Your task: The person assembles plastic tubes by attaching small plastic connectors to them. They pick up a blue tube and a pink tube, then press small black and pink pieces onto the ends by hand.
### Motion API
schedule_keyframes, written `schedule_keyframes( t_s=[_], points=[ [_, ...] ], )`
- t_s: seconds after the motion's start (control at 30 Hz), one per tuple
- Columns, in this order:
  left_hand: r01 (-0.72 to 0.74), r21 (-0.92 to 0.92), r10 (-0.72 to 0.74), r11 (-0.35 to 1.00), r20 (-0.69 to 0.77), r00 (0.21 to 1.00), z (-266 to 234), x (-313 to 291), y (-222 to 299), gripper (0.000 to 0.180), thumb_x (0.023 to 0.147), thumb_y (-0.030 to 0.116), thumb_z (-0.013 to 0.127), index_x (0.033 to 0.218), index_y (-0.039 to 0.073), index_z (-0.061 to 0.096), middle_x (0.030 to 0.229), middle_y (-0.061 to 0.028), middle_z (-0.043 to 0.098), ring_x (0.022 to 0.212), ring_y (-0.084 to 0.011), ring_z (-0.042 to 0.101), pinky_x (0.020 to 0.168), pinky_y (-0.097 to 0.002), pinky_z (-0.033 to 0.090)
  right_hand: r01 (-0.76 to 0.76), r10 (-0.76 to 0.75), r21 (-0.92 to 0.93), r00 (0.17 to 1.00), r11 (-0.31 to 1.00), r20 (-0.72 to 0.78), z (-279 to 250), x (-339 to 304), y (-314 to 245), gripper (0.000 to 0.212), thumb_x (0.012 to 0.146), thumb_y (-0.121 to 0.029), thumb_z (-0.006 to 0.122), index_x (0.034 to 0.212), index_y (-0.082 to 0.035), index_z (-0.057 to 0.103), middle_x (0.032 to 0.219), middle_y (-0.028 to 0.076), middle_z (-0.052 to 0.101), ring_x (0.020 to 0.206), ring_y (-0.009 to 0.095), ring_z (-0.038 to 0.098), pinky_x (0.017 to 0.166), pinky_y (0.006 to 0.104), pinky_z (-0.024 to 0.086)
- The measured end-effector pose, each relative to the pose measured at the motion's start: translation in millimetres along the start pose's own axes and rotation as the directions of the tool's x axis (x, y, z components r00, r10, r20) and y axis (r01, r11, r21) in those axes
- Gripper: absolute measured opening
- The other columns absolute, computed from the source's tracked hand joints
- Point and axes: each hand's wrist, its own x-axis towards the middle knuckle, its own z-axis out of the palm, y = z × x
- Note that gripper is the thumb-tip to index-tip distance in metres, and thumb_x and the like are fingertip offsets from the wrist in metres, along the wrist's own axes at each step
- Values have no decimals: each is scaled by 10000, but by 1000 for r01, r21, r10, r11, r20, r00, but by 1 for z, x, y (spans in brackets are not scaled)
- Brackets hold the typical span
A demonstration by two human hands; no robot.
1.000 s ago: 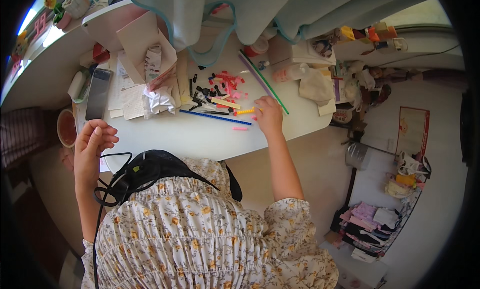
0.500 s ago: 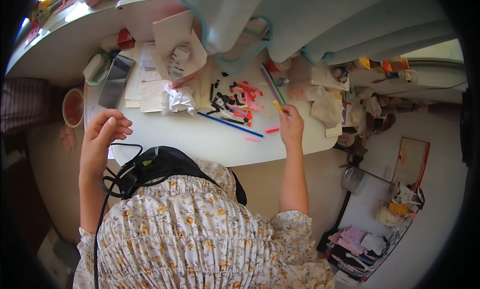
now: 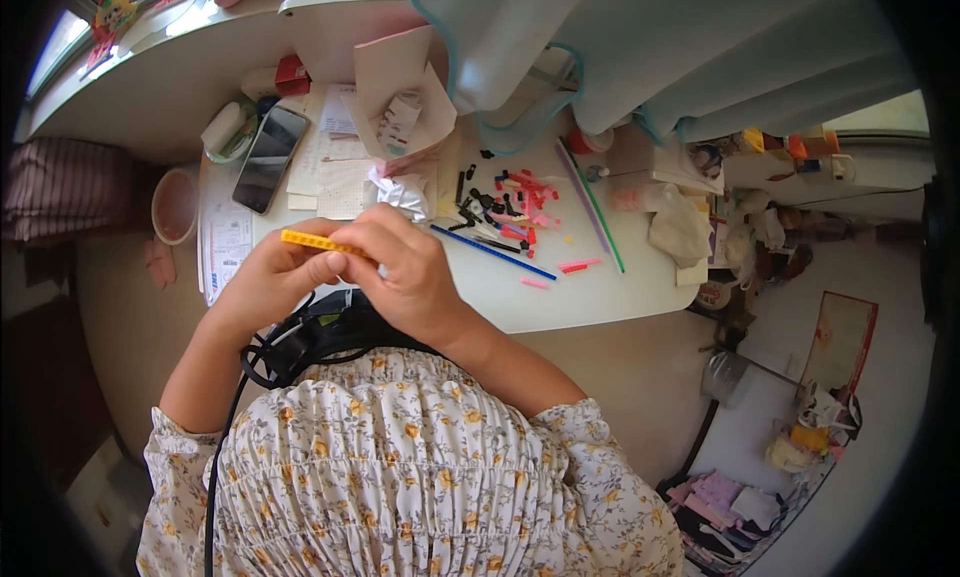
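**Yellow strip (image 3: 312, 240) carried leftward to meet your left hand (image 3: 262, 279)**

Half a second ago your right hand (image 3: 412, 277) had this strip over toward the right of the desk (image 3: 610, 302); now both your hands meet left of the frame's centre, near the desk's front edge. Your right hand has its fingertips pinched on the strip's right end, while the left end sticks out above your left hand. Your left fingers are curled beneath and beside it, but you can't tell from this view whether they grip it too.

Just below your hands, a black bag (image 3: 340, 320) and its loose cable crowd your lap. Right behind them lies crumpled white tissue (image 3: 398, 194), in front of an open box (image 3: 437, 102). Papers (image 3: 318, 182) and a dark phone (image 3: 271, 159) fill the desk at the upper left.

Near the middle of the frame you have a loose heap of small blocks (image 3: 515, 205), black, pink and red, with a blue strip (image 3: 495, 253) along its near side. Purple (image 3: 583, 199) and green strips (image 3: 600, 217) lie side by side to its right, and a beige cloth (image 3: 680, 233) sits beyond. Across the top, a pale curtain (image 3: 640, 52) hangs over the desk's back and blocks part of it.
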Motion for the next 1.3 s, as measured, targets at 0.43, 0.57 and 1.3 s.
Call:
schedule_keyframes(
  t_s=[0.43, 0.57, 1.3],
  points=[
    [86, -250, -116, 964, -108, 987, -13, -4, -6, 292, 907, 227, 468, 1062, -8, 546, 946, -89, 610, 842, -141, 603, 749, -252, 471, -554, 552, 465, 819, 691, 156, -3, -27, 21, 179, 824, -19, 571, 998, 22, 565, 871, 53, 596, 684, 107, 566, 647, 213, 466],
    [106, -327, -140, 939, -84, 987, -17, -6, -11, 327, 911, 258, 468, 1089, -11, 521, 954, -102, 605, 849, -152, 607, 759, -256, 482, -581, 592, 548, 785, 601, 183, -2, -25, 19, 115, 816, 1, 574, 926, 34, 578, 821, 48, 590, 652, 95, 550, 630, 202, 459],
    [-14, -486, -125, 874, -253, 959, -22, -9, -18, 164, 927, 234, 435, 968, 77, 463, 960, -147, 604, 791, -160, 638, 618, -207, 518, -586, 565, 89, 715, 806, -412, -88, -81, 107, 72, 793, -51, 597, 855, -25, 623, 732, 25, 593, 629, 88, 533, 575, 233, 440]
  ],
)
